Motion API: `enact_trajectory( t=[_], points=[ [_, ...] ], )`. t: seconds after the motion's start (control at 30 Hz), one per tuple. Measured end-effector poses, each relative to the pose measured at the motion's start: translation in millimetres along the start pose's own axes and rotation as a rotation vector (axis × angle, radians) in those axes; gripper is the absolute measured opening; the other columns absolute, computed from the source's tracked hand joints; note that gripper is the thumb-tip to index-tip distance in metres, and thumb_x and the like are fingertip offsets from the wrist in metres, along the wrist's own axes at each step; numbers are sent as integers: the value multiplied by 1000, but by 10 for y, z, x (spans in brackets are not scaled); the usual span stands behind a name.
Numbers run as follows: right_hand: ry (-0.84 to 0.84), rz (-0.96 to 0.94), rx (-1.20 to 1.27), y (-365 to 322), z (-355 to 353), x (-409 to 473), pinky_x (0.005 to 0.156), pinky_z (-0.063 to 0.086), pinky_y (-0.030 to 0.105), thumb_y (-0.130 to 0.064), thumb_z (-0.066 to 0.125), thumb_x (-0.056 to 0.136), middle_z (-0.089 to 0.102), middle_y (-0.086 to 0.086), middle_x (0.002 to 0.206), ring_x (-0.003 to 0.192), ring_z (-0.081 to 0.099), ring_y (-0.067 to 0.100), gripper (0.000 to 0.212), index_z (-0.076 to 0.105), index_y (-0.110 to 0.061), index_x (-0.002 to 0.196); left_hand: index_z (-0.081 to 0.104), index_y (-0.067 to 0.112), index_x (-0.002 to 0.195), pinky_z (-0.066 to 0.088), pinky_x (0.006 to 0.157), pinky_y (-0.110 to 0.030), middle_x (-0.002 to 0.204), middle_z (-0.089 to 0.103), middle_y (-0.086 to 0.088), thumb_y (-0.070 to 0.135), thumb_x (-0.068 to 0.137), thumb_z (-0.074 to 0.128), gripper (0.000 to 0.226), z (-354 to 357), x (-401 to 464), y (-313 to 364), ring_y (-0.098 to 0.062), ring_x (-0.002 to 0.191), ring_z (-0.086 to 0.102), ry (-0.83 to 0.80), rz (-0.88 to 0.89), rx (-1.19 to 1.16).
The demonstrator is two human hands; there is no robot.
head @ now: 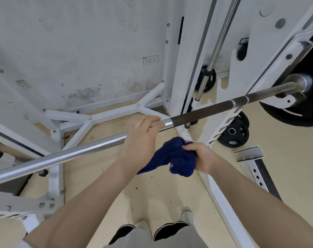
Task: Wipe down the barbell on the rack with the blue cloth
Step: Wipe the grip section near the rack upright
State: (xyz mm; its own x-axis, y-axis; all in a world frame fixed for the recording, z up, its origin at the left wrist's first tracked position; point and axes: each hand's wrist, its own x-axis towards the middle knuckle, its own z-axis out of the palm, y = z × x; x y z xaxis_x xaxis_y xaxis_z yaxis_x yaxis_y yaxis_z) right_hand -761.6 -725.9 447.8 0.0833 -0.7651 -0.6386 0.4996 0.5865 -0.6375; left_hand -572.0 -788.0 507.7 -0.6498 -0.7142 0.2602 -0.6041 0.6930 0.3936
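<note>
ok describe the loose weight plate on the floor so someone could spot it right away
Start at the white rack. Follow its slotted upright down to the floor, below the barbell. The small black plate leans there, with grip holes and a shiny centre ring, unlike the big plate loaded on the bar.

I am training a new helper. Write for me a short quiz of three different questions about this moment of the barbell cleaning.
1. True or false: the blue cloth is pressed on the barbell.
2. Which hand holds the cloth? A) left hand B) right hand C) both hands
3. Fill in: the left hand grips the bar just beside the start of its dark, rough ______ section.

Key
1. False; the cloth is bunched below the bar, apart from it.
2. B; the right hand grips it.
3. Grip, meaning the knurled part.
</note>
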Motion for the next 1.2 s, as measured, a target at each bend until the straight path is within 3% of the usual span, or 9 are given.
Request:
enact_trajectory(
  t=[0.1,0.2,0.33,0.43,0.6,0.73,0.83,0.97,1.2],
  points=[
    [-1,-6,-37,95,-146,-216,78,53,32,-35,66,69,69,7,99,90,67,22,44,64,-10,104,46,13,132,36,105,-33,135,49,-6,3,93,42,41,154,-155,144,-23,125,43,-157,28,-61],
    [-51,-142,-54,190,-179,-366,81,51,30,-47,82,54,71,2,89,86,67,17,42,71,-18,81,35,20,138,32,99,-22,141,42,2,26,99,35,40,269,-282,204,-11,124,42,-341,-217,-428],
    [-97,-289,58,315,-160,-536,59,50,22,-31,89,34,61,1,62,63,62,17,43,53,-14,50,26,24,142,33,99,-24,141,39,8,36,95,42,52,312,-320,225,-7,125,39,-389,-377,-800],
    [-201,-358,6,341,-102,-621,62,51,23,-28,86,39,66,0,70,69,64,18,38,50,-17,43,39,30,133,40,99,-31,125,52,12,36,91,51,45,265,-351,201,-9,116,49,-486,-311,-780],
    [-317,-382,-49,293,-78,-616,74,54,30,-25,82,48,71,4,103,91,66,22,33,51,-16,48,62,14,84,51,84,-47,87,67,-12,23,91,53,15,187,-478,192,-31,85,61,-447,-339,-684],
    [-262,-277,-275,167,-99,-682,83,51,34,-31,78,67,63,2,115,100,62,23,38,61,-21,99,60,26,92,48,74,-24,85,63,6,17,95,44,19,89,-537,314,-9,79,57,-323,-331,-723],
    [-127,-355,-677,69,-79,-778,87,47,21,-14,58,90,55,-4,130,114,57,17,50,44,-36,133,60,29,97,45,70,-7,96,64,6,8,96,37,31,18,-546,481,1,84,57,-303,-250,-704],
    [-193,-550,-852,111,19,-955,85,49,18,4,52,91,59,-4,125,106,62,8,50,51,-29,128,64,28,94,45,86,-21,103,65,5,5,92,38,35,23,-606,730,-9,95,58,-298,-189,-536],
    [-215,-730,-1079,417,41,-1227,72,47,26,-13,72,78,62,-11,103,86,56,8,54,50,-43,116,62,23,92,47,70,-26,87,67,5,9,90,44,23,159,-922,1127,-12,81,59,-114,-380,-407]
  ],
)
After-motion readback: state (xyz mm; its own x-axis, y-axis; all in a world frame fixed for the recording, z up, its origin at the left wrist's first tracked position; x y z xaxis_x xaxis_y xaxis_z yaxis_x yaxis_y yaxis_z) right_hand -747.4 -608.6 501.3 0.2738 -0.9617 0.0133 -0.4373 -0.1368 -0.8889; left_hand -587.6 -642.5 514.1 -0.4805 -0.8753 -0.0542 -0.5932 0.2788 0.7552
